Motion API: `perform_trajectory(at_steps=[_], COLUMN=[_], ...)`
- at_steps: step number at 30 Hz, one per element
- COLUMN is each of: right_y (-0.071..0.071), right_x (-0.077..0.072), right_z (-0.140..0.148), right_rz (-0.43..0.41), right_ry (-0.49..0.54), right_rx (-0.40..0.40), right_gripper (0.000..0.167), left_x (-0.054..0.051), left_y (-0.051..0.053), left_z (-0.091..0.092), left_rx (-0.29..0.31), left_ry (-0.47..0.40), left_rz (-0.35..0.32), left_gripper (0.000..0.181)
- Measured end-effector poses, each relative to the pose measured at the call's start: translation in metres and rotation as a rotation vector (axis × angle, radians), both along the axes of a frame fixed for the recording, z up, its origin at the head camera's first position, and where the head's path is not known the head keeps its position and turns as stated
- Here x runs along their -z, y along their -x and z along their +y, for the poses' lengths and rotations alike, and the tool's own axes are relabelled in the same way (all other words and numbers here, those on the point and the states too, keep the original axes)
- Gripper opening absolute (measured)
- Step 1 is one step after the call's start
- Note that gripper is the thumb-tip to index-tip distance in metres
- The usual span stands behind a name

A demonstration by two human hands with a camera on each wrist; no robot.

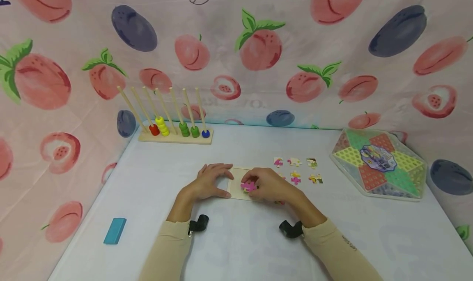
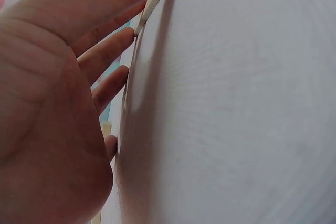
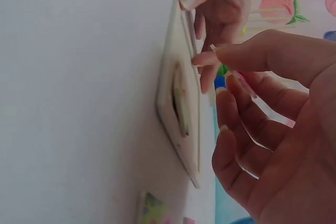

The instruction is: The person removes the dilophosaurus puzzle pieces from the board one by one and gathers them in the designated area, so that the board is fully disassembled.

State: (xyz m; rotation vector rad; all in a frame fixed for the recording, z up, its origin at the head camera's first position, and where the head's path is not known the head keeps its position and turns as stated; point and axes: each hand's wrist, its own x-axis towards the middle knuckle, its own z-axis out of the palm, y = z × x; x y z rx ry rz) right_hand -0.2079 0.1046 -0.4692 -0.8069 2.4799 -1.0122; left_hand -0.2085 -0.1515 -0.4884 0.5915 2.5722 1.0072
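Before me on the table lies a pale wooden puzzle board (image 1: pixel 239 175) with a raised rim. My left hand (image 1: pixel 207 183) touches its left edge, thumb near the front corner and straight fingers toward the back one. Above the board my right hand (image 1: pixel 271 184) pinches a pink puzzle piece (image 1: pixel 249 186) between thumb and fingers. In the right wrist view another puzzle piece (image 3: pixel 180 100) lies on the board, under that hand. Several loose puzzle pieces, one of them pink and yellow (image 1: pixel 295 178), are spread right of the board; the right hand partly hides some.
A wooden bead abacus (image 1: pixel 175 138) with upright rods stands at the back left. At the back right lies a flat hexagonal patterned box (image 1: pixel 378 164). A blue block (image 1: pixel 115 231) rests at the front left. A fruit-print cloth (image 1: pixel 225 47) hangs behind the white table (image 1: pixel 251 248).
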Motion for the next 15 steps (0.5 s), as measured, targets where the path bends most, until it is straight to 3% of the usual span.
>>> perform_trajectory(at_steps=[5, 15], right_y=[-0.002, -0.001], right_x=[-0.012, -0.035], right_z=[0.01, 0.048], right_rz=[-0.049, -0.034], right_ry=[0.045, 0.111], right_rx=[0.037, 0.116], right_gripper=[0.032, 0.036], left_x=[-0.001, 0.001], left_y=[0.0, 0.001], left_z=[0.001, 0.001], left_rx=[-0.001, -0.003], left_ry=[0.019, 0.013], left_rz=[0.006, 0.002], left_gripper=[0.043, 0.044])
